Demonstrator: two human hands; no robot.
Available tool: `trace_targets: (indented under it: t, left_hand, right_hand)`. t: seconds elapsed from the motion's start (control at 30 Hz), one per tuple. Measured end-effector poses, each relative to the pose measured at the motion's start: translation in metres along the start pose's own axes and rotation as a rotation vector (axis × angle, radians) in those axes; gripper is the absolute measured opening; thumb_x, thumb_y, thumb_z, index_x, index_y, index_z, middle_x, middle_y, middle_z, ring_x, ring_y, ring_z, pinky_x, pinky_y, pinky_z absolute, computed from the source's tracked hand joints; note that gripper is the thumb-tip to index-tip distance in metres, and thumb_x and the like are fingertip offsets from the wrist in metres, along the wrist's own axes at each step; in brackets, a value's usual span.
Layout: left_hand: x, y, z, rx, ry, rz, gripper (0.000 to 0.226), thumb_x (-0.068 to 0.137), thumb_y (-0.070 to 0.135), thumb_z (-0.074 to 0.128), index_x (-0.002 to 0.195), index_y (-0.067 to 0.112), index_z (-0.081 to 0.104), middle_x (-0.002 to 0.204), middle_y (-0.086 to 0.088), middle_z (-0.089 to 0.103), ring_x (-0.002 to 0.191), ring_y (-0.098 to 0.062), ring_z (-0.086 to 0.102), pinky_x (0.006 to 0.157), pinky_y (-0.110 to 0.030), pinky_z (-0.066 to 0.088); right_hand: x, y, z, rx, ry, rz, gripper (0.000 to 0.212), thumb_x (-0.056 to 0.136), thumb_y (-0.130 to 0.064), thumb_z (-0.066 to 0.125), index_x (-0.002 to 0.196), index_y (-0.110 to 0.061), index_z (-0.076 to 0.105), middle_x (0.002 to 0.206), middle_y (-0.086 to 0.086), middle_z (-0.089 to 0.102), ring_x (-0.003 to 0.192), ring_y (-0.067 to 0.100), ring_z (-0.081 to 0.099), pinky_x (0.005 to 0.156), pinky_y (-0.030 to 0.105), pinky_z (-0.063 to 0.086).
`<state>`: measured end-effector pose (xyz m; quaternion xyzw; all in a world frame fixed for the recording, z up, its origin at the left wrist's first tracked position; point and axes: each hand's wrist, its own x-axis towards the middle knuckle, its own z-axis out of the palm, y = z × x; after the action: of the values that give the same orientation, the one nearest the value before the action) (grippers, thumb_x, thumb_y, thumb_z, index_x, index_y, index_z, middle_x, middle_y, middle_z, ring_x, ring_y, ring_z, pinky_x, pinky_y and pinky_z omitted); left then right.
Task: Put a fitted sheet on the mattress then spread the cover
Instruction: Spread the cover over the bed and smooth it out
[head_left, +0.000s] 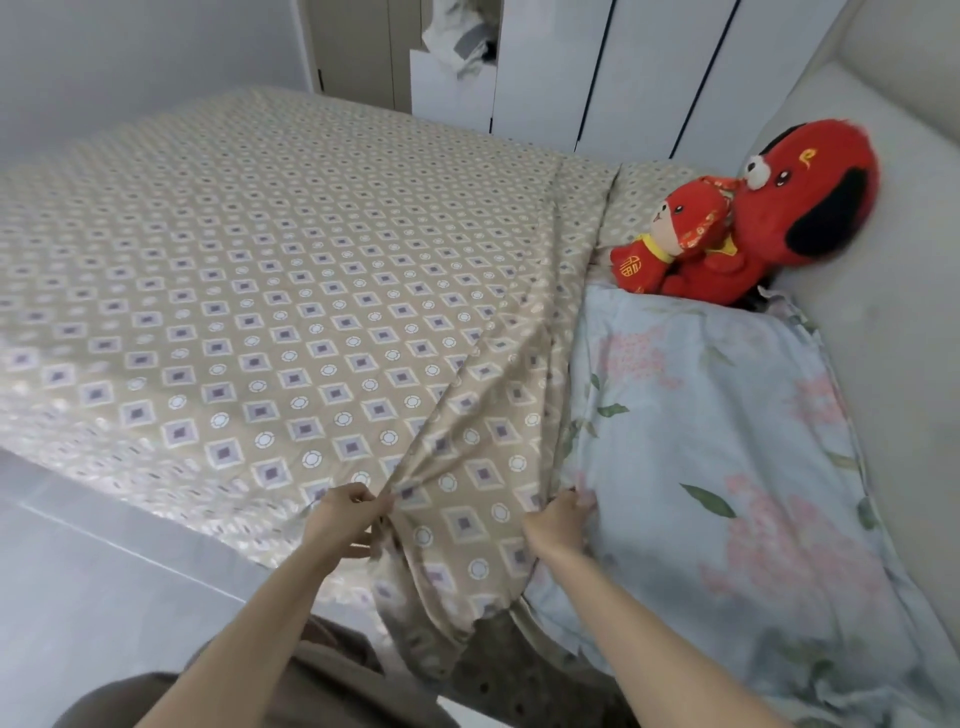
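Note:
A beige cover (270, 291) with a purple diamond pattern lies spread over most of the bed. Its near right corner is bunched into folds that run up toward the head of the bed. My left hand (345, 522) pinches a fold of the cover at the near edge. My right hand (558, 522) grips the cover's edge where it meets a pale blue floral pillow (727, 467). A sheet of the same pattern shows beyond the cover's top edge (641, 195). The mattress itself is hidden.
Two red plush toys (753, 223) lean on the padded white headboard (893, 312) above the pillow. White wardrobe doors (597, 67) stand behind the bed. Pale floor (78, 571) runs along the left side of the bed.

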<state>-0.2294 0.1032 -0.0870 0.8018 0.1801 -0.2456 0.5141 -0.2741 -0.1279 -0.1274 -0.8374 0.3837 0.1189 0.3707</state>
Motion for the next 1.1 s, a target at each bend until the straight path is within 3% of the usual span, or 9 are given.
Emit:
trace_targets:
  t: [0.07, 0.1, 0.17, 0.27, 0.37, 0.7, 0.87, 1.0, 1.1]
  left_hand:
    - [0.003, -0.008, -0.008, -0.061, 0.004, -0.041, 0.032, 0.087, 0.016, 0.067, 0.066, 0.008, 0.044, 0.067, -0.010, 0.055, 0.053, -0.023, 0.055, 0.053, -0.027, 0.047]
    - [0.003, -0.011, -0.011, -0.085, 0.001, -0.059, 0.031, 0.087, 0.016, 0.067, 0.067, 0.008, 0.044, 0.069, -0.009, 0.056, 0.056, -0.022, 0.055, 0.054, -0.027, 0.046]
    - [0.007, -0.016, -0.013, -0.126, 0.007, -0.083, 0.032, 0.088, 0.018, 0.066, 0.066, 0.010, 0.044, 0.073, -0.009, 0.056, 0.062, -0.021, 0.053, 0.059, -0.028, 0.042]
    - [0.012, -0.016, -0.014, -0.181, 0.092, -0.004, 0.036, 0.087, 0.021, 0.066, 0.064, 0.011, 0.041, 0.069, -0.009, 0.051, 0.065, -0.023, 0.047, 0.062, -0.029, 0.037]
    - [0.009, -0.024, -0.013, -0.066, 0.268, 0.216, 0.036, 0.089, 0.026, 0.063, 0.066, 0.009, 0.042, 0.064, -0.008, 0.054, 0.063, -0.024, 0.047, 0.060, -0.031, 0.034]
    - [0.018, -0.075, -0.021, 0.249, 0.128, -0.119, 0.014, 0.090, 0.012, 0.050, 0.081, 0.004, 0.057, 0.083, -0.013, 0.065, 0.080, -0.030, 0.062, 0.071, -0.032, 0.049]
    - [0.018, -0.049, -0.016, 0.467, 0.211, 0.142, 0.021, 0.095, 0.029, 0.048, 0.089, 0.010, 0.055, 0.091, -0.006, 0.067, 0.084, -0.026, 0.061, 0.069, -0.031, 0.041]
    - [0.028, -0.013, 0.031, 0.484, 0.092, 0.284, 0.024, 0.091, 0.038, 0.057, 0.107, 0.020, 0.060, 0.097, 0.003, 0.062, 0.088, -0.018, 0.059, 0.067, -0.026, 0.041]
    - [0.044, -0.005, 0.051, 0.559, 0.144, 0.261, 0.040, 0.089, 0.042, 0.057, 0.121, 0.017, 0.055, 0.118, -0.003, 0.053, 0.105, -0.024, 0.057, 0.076, -0.029, 0.041]
  right_hand:
    - [0.001, 0.004, 0.007, 0.053, -0.059, 0.030, 0.016, 0.091, -0.018, 0.049, 0.093, -0.007, 0.060, 0.119, 0.015, 0.055, 0.109, 0.028, 0.054, 0.090, 0.034, 0.045]
    - [0.002, 0.006, 0.010, 0.098, -0.084, 0.020, 0.019, 0.089, -0.015, 0.049, 0.071, -0.012, 0.054, 0.088, 0.010, 0.059, 0.089, 0.026, 0.057, 0.076, 0.031, 0.046]
    - [0.005, 0.011, 0.010, 0.174, -0.097, 0.018, 0.021, 0.086, -0.010, 0.050, 0.066, -0.015, 0.049, 0.071, 0.005, 0.053, 0.073, 0.024, 0.054, 0.065, 0.030, 0.042]
    - [0.000, 0.014, 0.005, 0.235, -0.040, -0.023, 0.007, 0.088, -0.011, 0.050, 0.086, -0.007, 0.055, 0.103, 0.007, 0.051, 0.076, 0.024, 0.055, 0.066, 0.030, 0.046]
    - [-0.009, 0.022, 0.009, 0.218, 0.066, -0.134, 0.018, 0.092, -0.016, 0.055, 0.076, -0.010, 0.048, 0.120, 0.008, 0.040, 0.086, 0.025, 0.053, 0.072, 0.028, 0.047]
    - [-0.019, 0.030, -0.003, 0.347, -0.222, 0.155, 0.010, 0.089, -0.009, 0.057, 0.080, -0.005, 0.055, 0.077, 0.014, 0.067, 0.066, 0.024, 0.067, 0.061, 0.033, 0.059]
    - [-0.010, 0.019, -0.009, 0.273, -0.265, 0.144, 0.017, 0.086, -0.020, 0.064, 0.076, -0.007, 0.061, 0.067, 0.011, 0.069, 0.056, 0.023, 0.065, 0.066, 0.036, 0.060]
    - [0.017, 0.019, 0.004, 0.475, -0.105, 0.148, 0.027, 0.092, -0.039, 0.055, 0.083, -0.013, 0.058, 0.099, 0.014, 0.068, 0.077, 0.027, 0.065, 0.065, 0.035, 0.059]
    - [0.066, 0.043, 0.027, 0.509, -0.037, 0.078, 0.041, 0.087, -0.033, 0.045, 0.118, -0.008, 0.057, 0.141, -0.003, 0.046, 0.111, 0.030, 0.059, 0.083, 0.044, 0.056]
